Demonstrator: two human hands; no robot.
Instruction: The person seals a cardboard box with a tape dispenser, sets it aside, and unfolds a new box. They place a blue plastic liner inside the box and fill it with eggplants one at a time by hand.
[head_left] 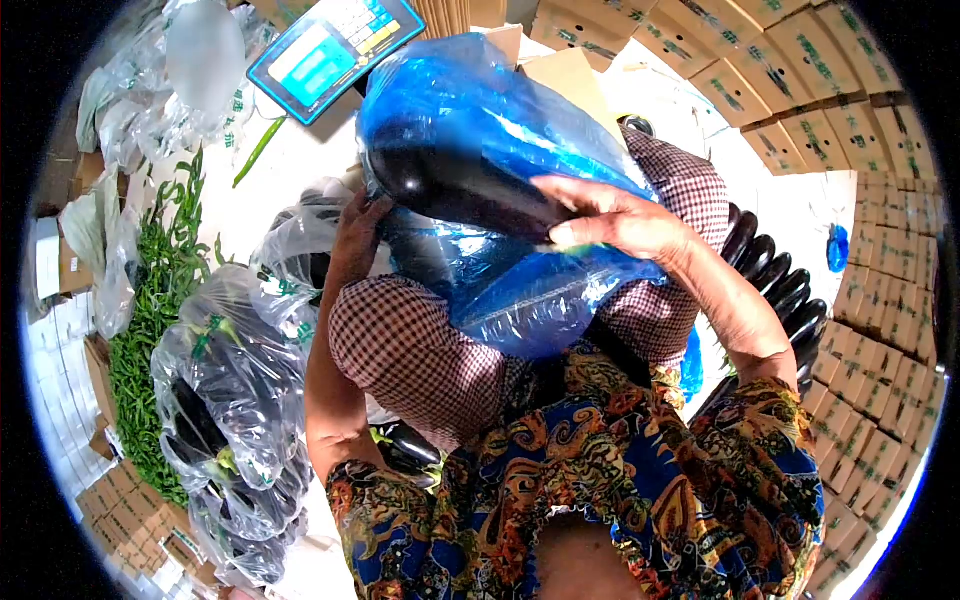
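Note:
A large dark eggplant (pixel 470 190) lies across the mouth of a blue plastic bag (pixel 520 110) above my lap. My right hand (pixel 610 218) is wrapped round its right end, with the thumb below. At the bag's left edge, my left hand (pixel 362 225) has its fingers closed on the blue plastic; its fingertips are partly hidden behind the bag. The bag's lower part hangs between my knees, and other contents inside it are hard to make out.
A scale display (pixel 335 55) stands at the upper left, near one green pepper (pixel 259 152). Green peppers (pixel 160 350) are heaped at left beside clear bags of eggplants (pixel 235 400). More eggplants (pixel 775 270) line the right. Cartons (pixel 880 290) are stacked beyond; a carton flap (pixel 570 85) stands behind the bag.

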